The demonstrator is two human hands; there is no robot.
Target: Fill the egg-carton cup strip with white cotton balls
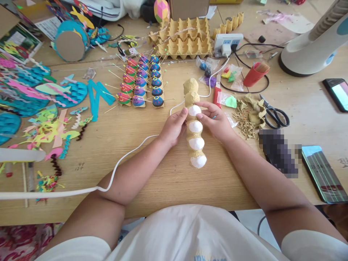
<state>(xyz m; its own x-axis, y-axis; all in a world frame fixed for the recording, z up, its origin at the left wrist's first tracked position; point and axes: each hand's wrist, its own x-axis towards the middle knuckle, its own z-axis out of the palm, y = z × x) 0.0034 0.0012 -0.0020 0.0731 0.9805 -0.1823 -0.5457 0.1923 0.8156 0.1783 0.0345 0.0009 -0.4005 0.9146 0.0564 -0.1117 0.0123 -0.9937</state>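
Bare wood on the tabletop (163, 188) lay open between the forearms, from the carton strip's (196, 144) low end to the near edge. Left of the left hand (174, 127), an open stretch ran towards the paper scraps (49, 127), but the white cable (127, 151) cut across it and over the forearm. Ahead, rows of painted carton pieces (139, 90), thin sticks jutting sideways, obstructed a forward-left reach. The gap between rows and strip was narrow, cable running through. Right of the right hand (217, 122), carton shreds (241, 121) and black scissors (276, 115) blocked passage.
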